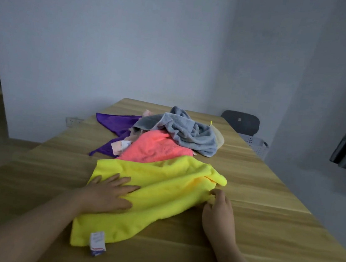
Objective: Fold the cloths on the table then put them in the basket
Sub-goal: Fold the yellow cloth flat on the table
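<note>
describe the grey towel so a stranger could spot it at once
On the wooden table, look beyond the yellow cloth. The grey towel lies crumpled toward the far end, partly over the pink cloth. It alone is grey.

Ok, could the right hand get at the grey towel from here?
Probably yes: the grey towel tops the pile uncovered, and bare table lies between it and the right hand. It would first have to release the yellow cloth its fingers seem to pinch.
</note>
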{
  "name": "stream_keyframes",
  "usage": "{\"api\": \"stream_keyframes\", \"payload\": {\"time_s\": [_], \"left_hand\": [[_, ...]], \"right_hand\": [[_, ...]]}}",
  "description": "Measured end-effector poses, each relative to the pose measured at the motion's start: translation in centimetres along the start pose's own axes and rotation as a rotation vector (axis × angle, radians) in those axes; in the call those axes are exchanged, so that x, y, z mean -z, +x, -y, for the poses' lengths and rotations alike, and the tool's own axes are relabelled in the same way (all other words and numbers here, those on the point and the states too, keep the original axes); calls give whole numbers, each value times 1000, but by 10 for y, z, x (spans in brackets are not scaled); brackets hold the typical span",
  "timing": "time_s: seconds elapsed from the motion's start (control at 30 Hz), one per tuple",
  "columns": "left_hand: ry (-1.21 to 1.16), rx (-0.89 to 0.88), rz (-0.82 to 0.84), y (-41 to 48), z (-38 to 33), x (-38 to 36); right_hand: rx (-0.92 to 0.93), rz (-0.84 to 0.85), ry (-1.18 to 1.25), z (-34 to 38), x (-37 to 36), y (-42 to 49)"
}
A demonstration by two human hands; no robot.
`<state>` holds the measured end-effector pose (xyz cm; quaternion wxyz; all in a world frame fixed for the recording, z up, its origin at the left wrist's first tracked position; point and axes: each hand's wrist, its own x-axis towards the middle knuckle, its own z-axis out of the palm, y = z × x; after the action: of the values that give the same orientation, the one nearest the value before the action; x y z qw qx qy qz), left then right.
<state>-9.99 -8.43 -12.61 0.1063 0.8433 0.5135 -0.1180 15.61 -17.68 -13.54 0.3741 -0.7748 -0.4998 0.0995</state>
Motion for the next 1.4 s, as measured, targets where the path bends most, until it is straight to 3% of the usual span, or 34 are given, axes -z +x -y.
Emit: {"api": "stream_keyframes", "payload": {"time_s": [0.07,0.17,0.2,0.3,0.47,0.6,0.73,0.8,0.9,1.03,1.17,1.23,1.33,1.4], "left_hand": [[-46,61,-61,7,-12,17],[-219,67,-405,17,-48,16],[-256,55,-398,19,-59,7],[-80,68,-236,22,-73,-24],[-8,47,-212,25,-67,-23],[-10,24,-242,19,-64,-28],[-41,20,-263,14,-62,-32],[-49,29,-255,12,-62,-32],[-53,37,-248,9,-63,-32],[-54,37,-248,7,-66,-32],[-51,37,-258,6,-67,-31],[-42,37,-259,6,-67,-32],[-29,45,-258,9,-66,-32],[-25,45,-260,9,-66,-32]], "right_hand": [[-21,-4,9,0,-1,5],[-31,-14,6,1,-3,9],[-29,-15,5,1,-4,9],[2,13,6,-1,-3,8],[46,-19,117,0,1,7],[68,-209,532,3,8,2],[-103,-83,1188,10,13,1],[-179,-90,1039,9,10,0],[-122,-192,429,2,3,-1],[-58,-1,-87,4,-2,-7],[-82,102,-151,14,-5,-6],[-213,193,162,21,-2,-1],[-464,372,1080,34,5,8],[-558,423,1373,36,11,14]]}}
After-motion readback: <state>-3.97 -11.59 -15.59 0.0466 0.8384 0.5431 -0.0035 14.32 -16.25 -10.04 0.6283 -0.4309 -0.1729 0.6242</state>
